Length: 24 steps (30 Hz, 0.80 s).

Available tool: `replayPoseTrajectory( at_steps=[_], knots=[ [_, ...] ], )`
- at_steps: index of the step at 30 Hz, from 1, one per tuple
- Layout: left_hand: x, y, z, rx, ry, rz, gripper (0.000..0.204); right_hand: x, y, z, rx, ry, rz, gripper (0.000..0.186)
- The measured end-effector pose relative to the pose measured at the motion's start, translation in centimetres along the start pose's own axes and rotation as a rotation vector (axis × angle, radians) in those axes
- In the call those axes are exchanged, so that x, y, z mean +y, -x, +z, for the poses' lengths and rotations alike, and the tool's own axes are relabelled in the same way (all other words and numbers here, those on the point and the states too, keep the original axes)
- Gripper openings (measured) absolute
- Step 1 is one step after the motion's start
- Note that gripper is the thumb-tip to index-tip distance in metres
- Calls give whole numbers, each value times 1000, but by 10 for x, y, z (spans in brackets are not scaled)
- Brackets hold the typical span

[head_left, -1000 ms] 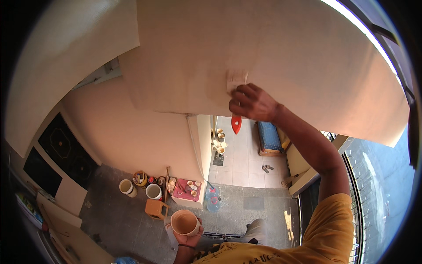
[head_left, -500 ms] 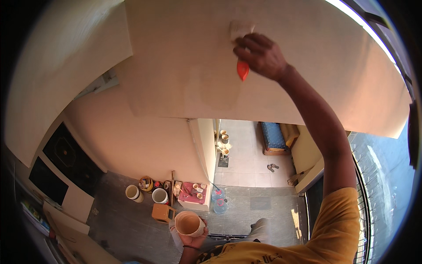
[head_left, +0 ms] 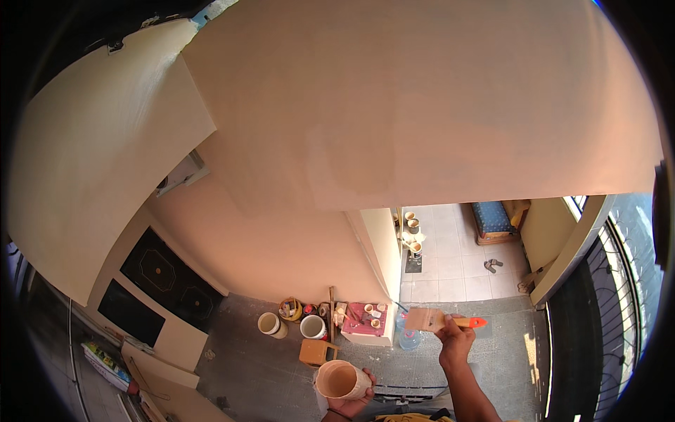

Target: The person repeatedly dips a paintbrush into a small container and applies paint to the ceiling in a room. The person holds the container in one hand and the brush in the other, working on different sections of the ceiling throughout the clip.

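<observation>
The right hand gripped a paintbrush near the cup. The left hand clasped that cup from below, under the peach ceiling.

A broad peach-coloured wall fills the upper view, with a paler cream wall at the left above two dark panels. Below lies a grey concrete floor; past a doorway, daylight falls on a white tiled floor bearing a blue cushioned bench. A dark window grille runs along the right edge.
</observation>
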<state>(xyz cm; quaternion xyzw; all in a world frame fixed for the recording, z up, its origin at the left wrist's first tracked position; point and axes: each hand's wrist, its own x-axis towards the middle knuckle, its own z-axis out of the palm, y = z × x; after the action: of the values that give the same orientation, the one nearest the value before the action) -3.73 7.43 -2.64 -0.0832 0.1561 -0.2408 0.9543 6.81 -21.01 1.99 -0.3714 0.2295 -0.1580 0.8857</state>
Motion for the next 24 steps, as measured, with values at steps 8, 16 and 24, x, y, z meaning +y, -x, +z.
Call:
replayPoseTrajectory(
  at_steps=[8, 16, 24],
  knots=[
    [-8, -31, -18, -69, -54, -71, 58, -20, 14, -78, 189, -179, 201, 18],
    [-28, -63, 5, -158, -111, -147, 65, -111, 49, -9, -162, 123, -451, 22],
    [-49, -68, 55, -328, -249, 17, 51, -143, 126, 57, -561, 469, -752, 28]
  ],
)
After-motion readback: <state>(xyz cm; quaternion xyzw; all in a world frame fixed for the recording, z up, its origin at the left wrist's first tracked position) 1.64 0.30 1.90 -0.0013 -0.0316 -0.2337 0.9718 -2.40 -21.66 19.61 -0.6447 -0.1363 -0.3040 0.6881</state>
